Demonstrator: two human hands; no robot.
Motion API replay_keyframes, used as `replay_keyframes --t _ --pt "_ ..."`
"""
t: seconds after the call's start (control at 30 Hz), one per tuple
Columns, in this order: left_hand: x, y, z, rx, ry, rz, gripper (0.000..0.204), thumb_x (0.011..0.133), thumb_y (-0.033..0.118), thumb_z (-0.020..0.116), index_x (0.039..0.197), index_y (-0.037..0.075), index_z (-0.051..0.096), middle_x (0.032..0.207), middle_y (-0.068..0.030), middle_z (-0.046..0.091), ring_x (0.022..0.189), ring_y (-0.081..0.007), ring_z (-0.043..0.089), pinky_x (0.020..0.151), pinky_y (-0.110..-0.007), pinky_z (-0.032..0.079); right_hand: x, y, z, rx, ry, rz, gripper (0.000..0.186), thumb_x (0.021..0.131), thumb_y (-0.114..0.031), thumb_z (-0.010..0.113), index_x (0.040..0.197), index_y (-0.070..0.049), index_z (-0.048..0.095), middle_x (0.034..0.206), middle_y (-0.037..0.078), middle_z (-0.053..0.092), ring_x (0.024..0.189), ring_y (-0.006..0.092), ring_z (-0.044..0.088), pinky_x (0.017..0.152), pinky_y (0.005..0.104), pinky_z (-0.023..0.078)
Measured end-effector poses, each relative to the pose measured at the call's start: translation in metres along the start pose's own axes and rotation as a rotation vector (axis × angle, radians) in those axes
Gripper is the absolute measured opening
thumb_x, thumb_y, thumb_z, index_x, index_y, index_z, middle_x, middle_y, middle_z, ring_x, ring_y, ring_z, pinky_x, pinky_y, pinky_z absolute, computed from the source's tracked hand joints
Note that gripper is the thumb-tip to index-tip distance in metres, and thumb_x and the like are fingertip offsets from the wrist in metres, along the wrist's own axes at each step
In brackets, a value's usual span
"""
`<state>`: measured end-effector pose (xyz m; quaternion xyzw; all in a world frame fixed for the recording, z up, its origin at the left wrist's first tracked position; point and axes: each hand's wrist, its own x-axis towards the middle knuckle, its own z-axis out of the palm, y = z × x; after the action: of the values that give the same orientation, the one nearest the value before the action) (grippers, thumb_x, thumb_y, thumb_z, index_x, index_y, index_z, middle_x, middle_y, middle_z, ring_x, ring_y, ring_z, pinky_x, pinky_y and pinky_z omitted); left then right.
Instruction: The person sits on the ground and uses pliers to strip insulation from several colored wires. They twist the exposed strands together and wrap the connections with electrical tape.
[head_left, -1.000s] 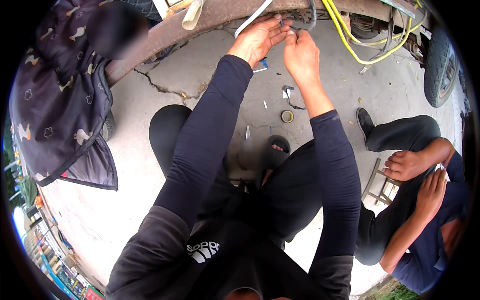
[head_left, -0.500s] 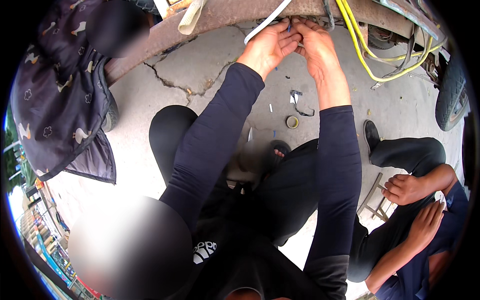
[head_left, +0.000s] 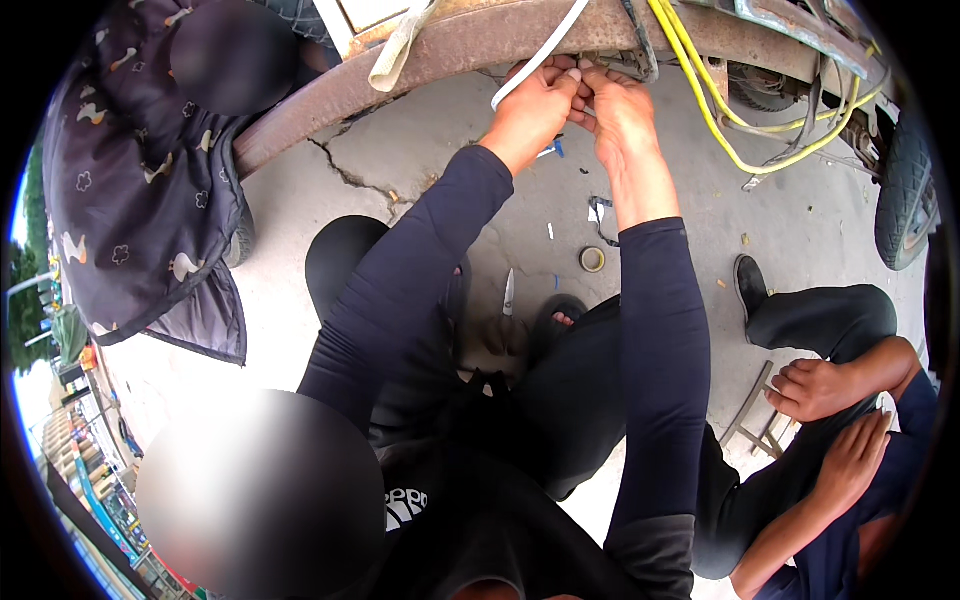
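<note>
My left hand (head_left: 532,112) and my right hand (head_left: 622,112) are raised together under the rusty metal beam (head_left: 480,38). Thumbs and fingertips of both are closed and meet at one spot. Whatever small thing is between them is hidden by the fingers. A white cable (head_left: 545,48) comes down past the beam and curves against the back of my left hand. Beside my right fingers hangs a dark grey cable loop (head_left: 648,62). A small blue piece (head_left: 557,148) shows just below the hands, near the concrete.
Yellow cables (head_left: 715,120) hang in a loop at right. On the cracked concrete lie a tape roll (head_left: 592,260), a knife (head_left: 509,295) and a black strip (head_left: 603,220). A person (head_left: 850,400) sits at right; a dark patterned cover (head_left: 150,190) drapes at left. Wheels stand nearby.
The view has shifted slightly. My left hand has turned so that more of its back shows, and the fingers of both hands stay closed together. The knife shows more fully between my legs.
</note>
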<state>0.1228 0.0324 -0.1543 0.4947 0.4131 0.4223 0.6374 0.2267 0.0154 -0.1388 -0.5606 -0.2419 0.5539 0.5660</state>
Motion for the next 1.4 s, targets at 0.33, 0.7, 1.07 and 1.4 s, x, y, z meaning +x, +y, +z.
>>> replay_keyframes --t 0.33,0.7,1.07,1.4 --pt "0.003 0.015 0.000 0.549 -0.142 0.086 0.032 0.100 0.019 0.045 0.117 -0.006 0.056 0.085 -0.0086 0.067 0.077 -0.0163 0.067 0.073 -0.030 0.054 0.003 0.008 -0.020 0.467 -0.068 0.187 0.021 0.099 -0.016 0.050 0.106 0.001 0.060 0.091 0.009 0.063 0.082 0.0188 0.062 0.076 0.0421 0.055" --pt "0.031 0.008 0.017 0.218 -0.082 -0.148 0.037 0.097 0.022 0.051 0.120 -0.006 0.055 0.074 -0.0024 0.057 0.063 -0.0111 0.054 0.056 -0.026 0.046 0.039 0.002 -0.047 0.505 -0.151 0.286 0.019 0.098 -0.012 0.049 0.107 0.004 0.055 0.102 0.015 0.061 0.089 0.0241 0.062 0.082 0.0419 0.055" --pt "0.046 0.010 0.007 0.267 -0.161 -0.180 0.033 0.095 0.020 0.042 0.118 0.002 0.058 0.069 -0.0006 0.055 0.061 -0.0101 0.052 0.056 -0.026 0.043 0.033 0.007 -0.027 0.047 -0.014 0.092 0.022 0.098 -0.015 0.047 0.097 0.003 0.060 0.089 0.009 0.064 0.080 0.0204 0.064 0.074 0.0409 0.057" --pt "0.034 0.011 -0.002 0.456 -0.113 -0.135 0.047 0.100 0.040 0.048 0.118 -0.001 0.059 0.091 -0.0091 0.068 0.071 -0.0128 0.061 0.063 -0.025 0.048 -0.002 0.022 -0.049 -1.649 -0.167 -0.180 0.023 0.090 -0.013 0.050 0.102 -0.005 0.069 0.098 0.018 0.071 0.096 0.0343 0.068 0.081 0.0439 0.054"
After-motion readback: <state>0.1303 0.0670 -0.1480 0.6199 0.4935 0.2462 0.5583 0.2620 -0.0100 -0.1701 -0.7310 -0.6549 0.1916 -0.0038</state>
